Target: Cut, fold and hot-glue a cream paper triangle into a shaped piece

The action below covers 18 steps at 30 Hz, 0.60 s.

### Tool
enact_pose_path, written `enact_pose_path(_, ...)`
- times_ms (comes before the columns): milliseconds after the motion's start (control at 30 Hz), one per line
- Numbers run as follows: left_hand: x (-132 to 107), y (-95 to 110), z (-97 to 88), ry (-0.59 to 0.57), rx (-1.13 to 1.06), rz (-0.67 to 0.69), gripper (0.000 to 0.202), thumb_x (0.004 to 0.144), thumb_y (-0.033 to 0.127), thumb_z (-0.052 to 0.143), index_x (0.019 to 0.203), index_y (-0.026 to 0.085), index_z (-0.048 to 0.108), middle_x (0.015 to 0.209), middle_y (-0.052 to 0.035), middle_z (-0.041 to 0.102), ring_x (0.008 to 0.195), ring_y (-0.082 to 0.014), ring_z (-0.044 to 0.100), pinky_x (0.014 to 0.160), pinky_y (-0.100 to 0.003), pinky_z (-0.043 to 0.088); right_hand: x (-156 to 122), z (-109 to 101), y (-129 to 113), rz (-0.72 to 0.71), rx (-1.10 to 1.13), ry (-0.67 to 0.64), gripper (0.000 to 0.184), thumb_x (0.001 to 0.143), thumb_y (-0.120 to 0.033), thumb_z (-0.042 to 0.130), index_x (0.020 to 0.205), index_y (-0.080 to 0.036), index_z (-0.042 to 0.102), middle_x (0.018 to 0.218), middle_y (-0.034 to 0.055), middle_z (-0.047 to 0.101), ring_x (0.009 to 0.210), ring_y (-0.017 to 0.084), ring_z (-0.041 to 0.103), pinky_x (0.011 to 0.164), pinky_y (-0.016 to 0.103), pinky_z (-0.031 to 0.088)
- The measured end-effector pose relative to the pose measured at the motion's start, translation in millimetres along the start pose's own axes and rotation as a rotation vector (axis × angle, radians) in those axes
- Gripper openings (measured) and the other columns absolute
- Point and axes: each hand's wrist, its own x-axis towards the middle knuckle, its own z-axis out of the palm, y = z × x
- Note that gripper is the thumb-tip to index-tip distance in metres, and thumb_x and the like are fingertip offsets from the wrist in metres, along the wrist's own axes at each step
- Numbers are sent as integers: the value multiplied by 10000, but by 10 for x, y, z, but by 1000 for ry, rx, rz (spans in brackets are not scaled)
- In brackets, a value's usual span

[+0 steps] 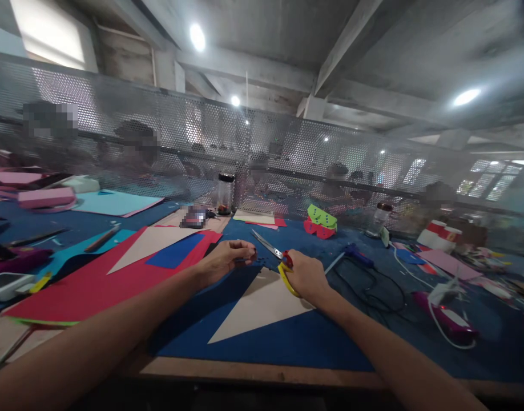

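Observation:
My right hand (303,276) is closed round the yellow and red handles of a pair of scissors (271,249), whose blades point up and to the left. My left hand (228,260) is closed in a pinch on a small dark blue piece next to the blade tips. Both hands hover over a dark blue sheet (296,337) that has a pale triangular cut-out (262,305) in it.
A red sheet (95,285) with a pale triangle and a blue patch lies to the left. A glue gun (358,255) with black cable, a pink tool (448,319), a green and red paper craft (321,221) and jars stand beyond. A perforated metal screen (262,154) divides off other people.

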Motion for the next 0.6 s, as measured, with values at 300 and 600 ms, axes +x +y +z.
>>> enact_pose_path(300, -3, 4, -9, -7, -3, 6, 312, 650, 308, 976, 827, 153, 771, 826, -42, 736, 789, -157, 658, 815, -313, 513, 3, 35, 11, -6, -2, 5, 195, 1062, -376, 556, 1137, -221, 649, 1080, 57, 791, 979, 229, 762, 723, 301, 385)
enact_pose_path(600, -19, 30, 12, -35, 23, 8, 297, 675, 330, 954, 776, 158, 735, 798, -31, 706, 753, -146, 625, 771, -296, 491, -18, 7, -3, -32, 0, -24, 217, 1065, -385, 544, 1183, -227, 633, 1148, 62, 764, 1031, 232, 753, 752, 302, 424)
